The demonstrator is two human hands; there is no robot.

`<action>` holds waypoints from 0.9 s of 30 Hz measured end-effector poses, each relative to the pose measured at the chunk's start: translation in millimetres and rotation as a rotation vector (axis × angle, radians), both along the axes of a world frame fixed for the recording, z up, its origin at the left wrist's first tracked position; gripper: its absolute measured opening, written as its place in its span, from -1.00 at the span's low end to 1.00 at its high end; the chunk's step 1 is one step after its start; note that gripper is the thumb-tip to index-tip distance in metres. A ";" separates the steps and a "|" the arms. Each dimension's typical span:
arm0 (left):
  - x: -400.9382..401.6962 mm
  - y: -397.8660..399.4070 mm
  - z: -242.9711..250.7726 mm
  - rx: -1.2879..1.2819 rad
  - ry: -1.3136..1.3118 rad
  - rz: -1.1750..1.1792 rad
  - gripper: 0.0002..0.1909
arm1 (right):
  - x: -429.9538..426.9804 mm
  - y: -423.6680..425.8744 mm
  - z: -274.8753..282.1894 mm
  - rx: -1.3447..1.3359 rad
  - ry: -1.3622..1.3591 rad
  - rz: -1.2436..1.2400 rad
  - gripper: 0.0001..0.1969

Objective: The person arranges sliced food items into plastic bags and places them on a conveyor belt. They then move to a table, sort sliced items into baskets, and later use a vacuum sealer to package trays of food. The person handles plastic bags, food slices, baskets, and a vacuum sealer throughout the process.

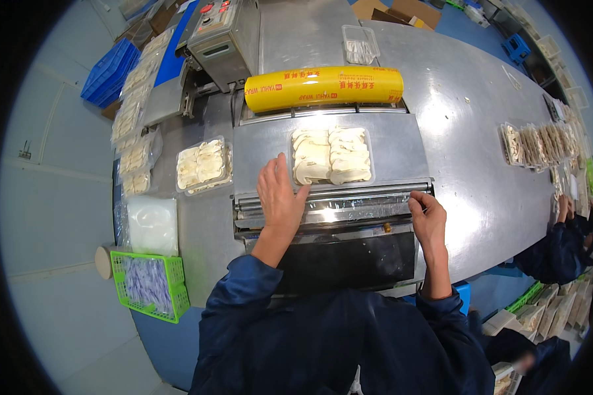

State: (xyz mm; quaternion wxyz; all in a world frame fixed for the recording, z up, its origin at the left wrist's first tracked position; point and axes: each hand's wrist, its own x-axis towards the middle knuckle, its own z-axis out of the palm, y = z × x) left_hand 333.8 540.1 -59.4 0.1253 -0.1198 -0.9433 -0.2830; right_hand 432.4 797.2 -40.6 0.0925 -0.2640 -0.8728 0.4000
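Observation:
A clear plastic tray of pale sliced mushrooms [331, 155] lies on the metal plate of a film-wrapping machine [385, 133]. My left hand [280, 197] is at the tray's lower left corner, fingers apart, palm down, holding nothing. Over the right end of the front rollers is my right hand [429, 215], its thumb and forefinger pinched at the edge of the clear cling film [370, 207] stretched along the rollers. Behind the tray rests a yellow printed roll of cling film [323, 89]. Left of the machine, more filled trays [202, 165] are stacked.
A metal machine with red buttons [225, 42] stands at the back left, near bagged trays [128, 116]. A green basket of packets [150, 286] sits at the left edge. Filled trays [538, 145] line the right side, where co-workers' hands and sleeves show. An open tray [360, 47] is behind the roll.

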 end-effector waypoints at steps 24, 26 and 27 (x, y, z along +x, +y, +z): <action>141.6 -14.5 -6.3 0.556 -0.434 -0.304 -0.86 | -91.9 -56.3 -6.1 0.356 0.281 0.632 -0.85; 153.0 -18.6 -16.2 0.563 -0.561 -0.306 -0.85 | -93.8 -55.6 -6.6 0.358 0.271 0.646 -0.85; 155.4 -20.6 -19.3 0.559 -0.607 -0.312 -0.84 | -95.1 -55.6 -6.9 0.353 0.269 0.651 -0.85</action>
